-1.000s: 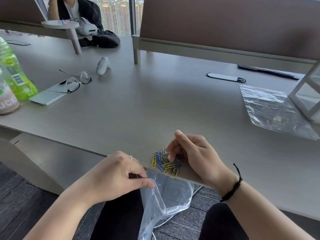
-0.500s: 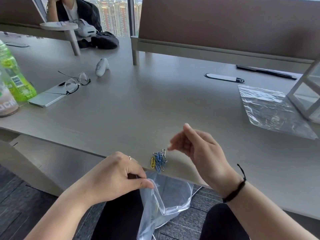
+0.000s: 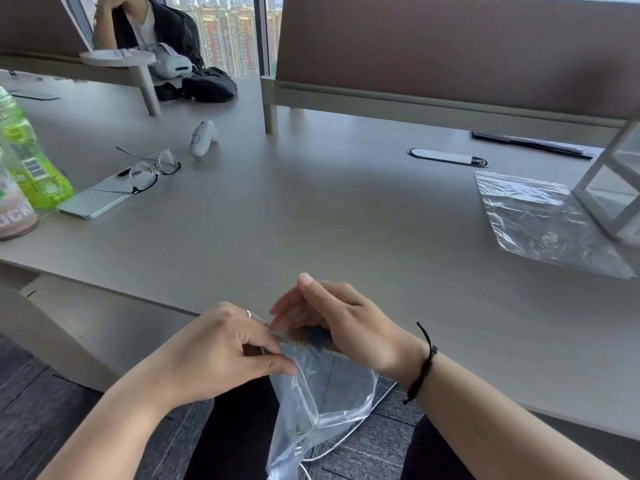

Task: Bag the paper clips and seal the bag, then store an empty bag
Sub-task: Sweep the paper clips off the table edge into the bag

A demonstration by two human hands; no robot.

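My left hand (image 3: 221, 351) pinches the rim of a clear zip bag (image 3: 322, 400) and holds its mouth open just below the table's front edge. My right hand (image 3: 332, 320) lies at that edge with fingers extended, covering the paper clips (image 3: 311, 336); only a blurred yellow and blue smear of them shows under the palm, right at the bag's mouth. A second clear bag (image 3: 533, 220) lies flat and empty on the table at the far right.
Grey table (image 3: 311, 209). At the left stand a green bottle (image 3: 31, 161) and a cup (image 3: 14, 216), with a phone (image 3: 93, 202) under a pair of glasses (image 3: 149, 171). A white controller (image 3: 202, 138) lies further back. A white wire frame (image 3: 609, 188) stands at the right.
My right hand came back down from above the table onto the remaining clips and swept them to the edge, over the bag's mouth. The left hand kept its hold on the bag.
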